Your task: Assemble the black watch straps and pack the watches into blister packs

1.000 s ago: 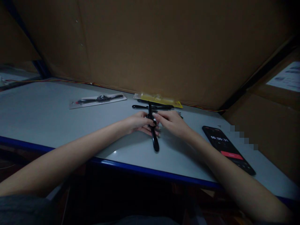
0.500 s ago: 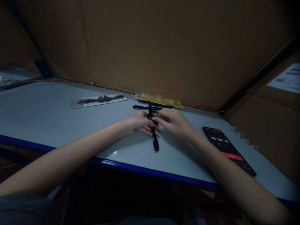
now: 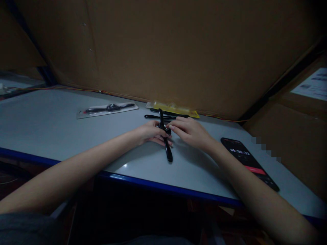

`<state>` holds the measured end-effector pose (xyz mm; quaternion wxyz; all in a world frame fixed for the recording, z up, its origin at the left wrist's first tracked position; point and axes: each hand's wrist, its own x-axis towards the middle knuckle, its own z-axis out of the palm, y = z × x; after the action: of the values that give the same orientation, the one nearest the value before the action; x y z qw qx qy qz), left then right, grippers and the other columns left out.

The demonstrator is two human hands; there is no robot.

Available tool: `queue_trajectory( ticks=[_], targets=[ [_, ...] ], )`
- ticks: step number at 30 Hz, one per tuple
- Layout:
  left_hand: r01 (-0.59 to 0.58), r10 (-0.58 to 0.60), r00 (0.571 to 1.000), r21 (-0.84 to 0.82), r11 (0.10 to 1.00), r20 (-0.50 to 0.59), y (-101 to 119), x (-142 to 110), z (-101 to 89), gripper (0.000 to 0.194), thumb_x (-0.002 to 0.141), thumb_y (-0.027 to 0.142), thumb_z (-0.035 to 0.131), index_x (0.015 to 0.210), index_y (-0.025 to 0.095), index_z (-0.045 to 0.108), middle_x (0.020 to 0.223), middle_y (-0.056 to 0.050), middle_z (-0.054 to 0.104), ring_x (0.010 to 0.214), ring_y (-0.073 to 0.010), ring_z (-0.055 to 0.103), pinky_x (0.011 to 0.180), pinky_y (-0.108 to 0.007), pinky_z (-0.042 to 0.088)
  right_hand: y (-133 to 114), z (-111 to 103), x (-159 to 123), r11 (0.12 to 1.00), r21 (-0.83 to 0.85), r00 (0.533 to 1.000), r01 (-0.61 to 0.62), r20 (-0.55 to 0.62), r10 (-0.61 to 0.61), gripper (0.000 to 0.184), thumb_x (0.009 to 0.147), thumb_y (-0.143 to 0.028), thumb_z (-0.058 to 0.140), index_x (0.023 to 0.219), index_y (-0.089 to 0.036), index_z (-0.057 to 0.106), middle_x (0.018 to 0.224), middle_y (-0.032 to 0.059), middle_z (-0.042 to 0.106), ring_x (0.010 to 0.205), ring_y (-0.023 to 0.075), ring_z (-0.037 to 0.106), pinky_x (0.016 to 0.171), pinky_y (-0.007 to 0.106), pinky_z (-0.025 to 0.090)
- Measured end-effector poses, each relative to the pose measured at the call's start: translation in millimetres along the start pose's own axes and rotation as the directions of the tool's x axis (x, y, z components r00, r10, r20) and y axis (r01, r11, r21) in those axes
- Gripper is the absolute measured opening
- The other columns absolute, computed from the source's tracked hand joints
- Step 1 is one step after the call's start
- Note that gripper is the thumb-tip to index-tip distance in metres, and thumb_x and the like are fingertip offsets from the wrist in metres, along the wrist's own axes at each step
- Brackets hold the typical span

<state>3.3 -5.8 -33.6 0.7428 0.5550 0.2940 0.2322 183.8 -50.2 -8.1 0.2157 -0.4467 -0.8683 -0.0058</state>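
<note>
A black wristwatch (image 3: 167,149) with a long strap lies lengthwise on the grey table (image 3: 51,129), its case between my two hands. My left hand (image 3: 150,133) holds the watch from the left, fingers closed around the case. From the right, my right hand (image 3: 190,132) pinches the case with its fingertips. The strap's near end points toward me, and the far end sticks up past my fingers. The light is dim and small parts are hard to make out.
Another black strap (image 3: 155,116) lies behind my hands by a yellow packet (image 3: 176,109). A packaged watch (image 3: 107,109) lies at the back left. A phone (image 3: 249,162) with a running timer rests on the right. Cardboard walls (image 3: 178,51) enclose the table; its blue edge (image 3: 158,185) is near me.
The watch's far strap end has lifted slightly and tilted left. My right fingers shifted a little on the case. Both arms stayed almost in place.
</note>
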Motion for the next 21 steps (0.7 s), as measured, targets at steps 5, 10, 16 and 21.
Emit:
queue_trajectory(
  ticks=[5, 10, 16, 21],
  targets=[
    [-0.016, 0.016, 0.999, -0.002, 1.000, 0.034, -1.5, 2.4, -1.9, 0.045, 0.065, 0.005, 0.066, 0.106, 0.006, 0.048, 0.082, -0.012, 0.069, 0.069, -0.0249, 0.070, 0.074, -0.044, 0.054, -0.3, -0.6, -0.6, 0.998, -0.039, 0.999, -0.041, -0.010, 0.040, 0.018, 0.088, -0.025, 0.047, 0.090, -0.018, 0.064, 0.086, 0.0058, 0.067, 0.076, 0.0172, 0.056, 0.069, 0.030, 0.033],
    [-0.004, 0.004, 1.000, -0.005, 1.000, -0.009, -0.3, 1.9, -0.8, 0.046, 0.065, 0.003, 0.065, 0.107, 0.006, 0.046, 0.081, -0.012, 0.069, 0.068, -0.0249, 0.070, 0.070, -0.041, 0.054, -4.3, -0.6, -0.3, 0.999, -0.003, 0.999, -0.042, -0.009, 0.042, 0.019, 0.084, -0.020, 0.046, 0.082, -0.018, 0.065, 0.074, 0.0034, 0.065, 0.067, 0.0158, 0.054, 0.064, 0.028, 0.033],
    [0.004, -0.003, 0.999, 0.012, 1.000, -0.040, 3.0, -0.6, 2.2, 0.047, 0.065, 0.002, 0.064, 0.109, 0.005, 0.045, 0.081, -0.013, 0.068, 0.067, -0.0246, 0.070, 0.071, -0.042, 0.054, -3.3, 1.4, 0.3, 0.998, 0.066, 1.000, 0.014, -0.006, -0.013, 0.032, 0.081, -0.012, 0.042, 0.101, -0.019, 0.067, 0.094, 0.0069, 0.068, 0.084, 0.0191, 0.060, 0.074, 0.030, 0.039],
    [0.025, -0.025, 0.997, -0.002, 1.000, -0.068, 5.6, -1.5, 3.6, 0.049, 0.065, 0.000, 0.063, 0.110, 0.005, 0.044, 0.082, -0.013, 0.068, 0.066, -0.0244, 0.070, 0.073, -0.044, 0.053, -1.3, -1.4, -0.5, 0.998, -0.046, 0.999, -0.032, -0.015, 0.031, 0.027, 0.080, -0.013, 0.044, 0.091, -0.018, 0.068, 0.088, 0.0061, 0.068, 0.079, 0.0190, 0.059, 0.072, 0.031, 0.037]
  ],
)
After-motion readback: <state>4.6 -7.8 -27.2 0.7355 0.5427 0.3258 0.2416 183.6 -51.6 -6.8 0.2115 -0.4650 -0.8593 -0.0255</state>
